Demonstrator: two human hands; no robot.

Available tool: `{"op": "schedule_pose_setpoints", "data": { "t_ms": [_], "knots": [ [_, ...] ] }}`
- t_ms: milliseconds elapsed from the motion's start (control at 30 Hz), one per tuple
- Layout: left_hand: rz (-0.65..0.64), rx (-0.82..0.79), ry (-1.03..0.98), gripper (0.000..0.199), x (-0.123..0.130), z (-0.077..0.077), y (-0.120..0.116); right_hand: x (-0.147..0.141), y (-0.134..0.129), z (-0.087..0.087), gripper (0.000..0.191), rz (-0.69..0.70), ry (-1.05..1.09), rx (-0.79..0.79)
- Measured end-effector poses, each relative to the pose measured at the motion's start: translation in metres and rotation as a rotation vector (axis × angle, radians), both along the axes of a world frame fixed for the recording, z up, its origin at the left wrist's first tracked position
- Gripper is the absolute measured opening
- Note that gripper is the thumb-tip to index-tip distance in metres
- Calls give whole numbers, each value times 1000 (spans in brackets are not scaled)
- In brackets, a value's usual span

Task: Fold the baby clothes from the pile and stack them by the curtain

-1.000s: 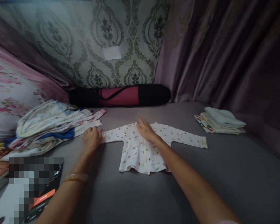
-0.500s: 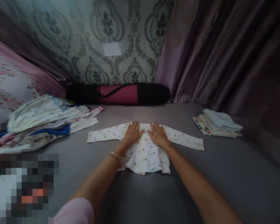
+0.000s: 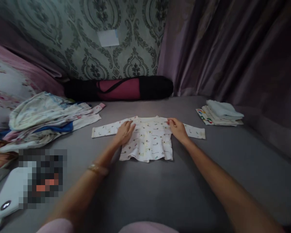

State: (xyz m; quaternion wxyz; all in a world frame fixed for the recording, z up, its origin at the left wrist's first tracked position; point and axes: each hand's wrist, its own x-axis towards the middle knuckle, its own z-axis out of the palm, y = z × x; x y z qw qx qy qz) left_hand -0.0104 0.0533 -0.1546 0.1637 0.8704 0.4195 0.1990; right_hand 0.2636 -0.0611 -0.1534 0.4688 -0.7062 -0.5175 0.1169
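Observation:
A small white patterned shirt (image 3: 150, 139) lies flat on the grey sheet, its sleeves spread to both sides and its collar away from me. Over its left shoulder, near the armpit, is my left hand (image 3: 125, 132), open with the fingers slightly bent. My right hand (image 3: 178, 128) is at the right shoulder where the sleeve begins; its thumb and fingertips are pressed together, and whether cloth is between them is too small to tell.
Loose clothes (image 3: 43, 119) are heaped at the left. A folded stack (image 3: 220, 113) sits at the right. Along the wall lies a black and pink bag (image 3: 121, 89). A white object (image 3: 16, 184), partly pixelated, is at the lower left.
My hands have moved apart, from flat on the shirt's upper front out to its shoulders. The right fingers have closed together. The camera view has shifted slightly.

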Motion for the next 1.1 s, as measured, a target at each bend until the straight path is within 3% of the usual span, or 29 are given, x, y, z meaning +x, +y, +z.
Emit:
{"op": "schedule_pose_setpoints", "data": {
  "t_ms": [167, 267, 367, 500, 600, 767, 967, 1100],
  "knots": [
    [100, -127, 12, 53, -87, 3, -39, 1, -84, 6, 29, 235, 10, -350],
    [145, -216, 6, 49, -114, 6, -69, -17, -119, 5, 31, 311, -115, -421],
    [56, -271, -19, 45, -115, 7, -97, -33, -133, 3, 40, 329, -296, -382],
    [-29, -180, -22, 44, -102, -2, -114, -42, -135, 0, 36, 328, -425, -340],
    [-86, -109, 11, 32, -97, -5, -114, -44, -135, 0, 28, 316, -514, -316],
    [-227, -67, 94, 29, -98, 3, -110, -46, -140, 5, 26, 368, -724, -295],
    [-330, -37, 165, 30, -98, 4, -100, -39, -138, 5, 32, 444, -674, -266],
    [-406, -4, 245, 29, -96, 21, -94, -30, -134, 18, 43, 547, -680, -288]
  ]
}}
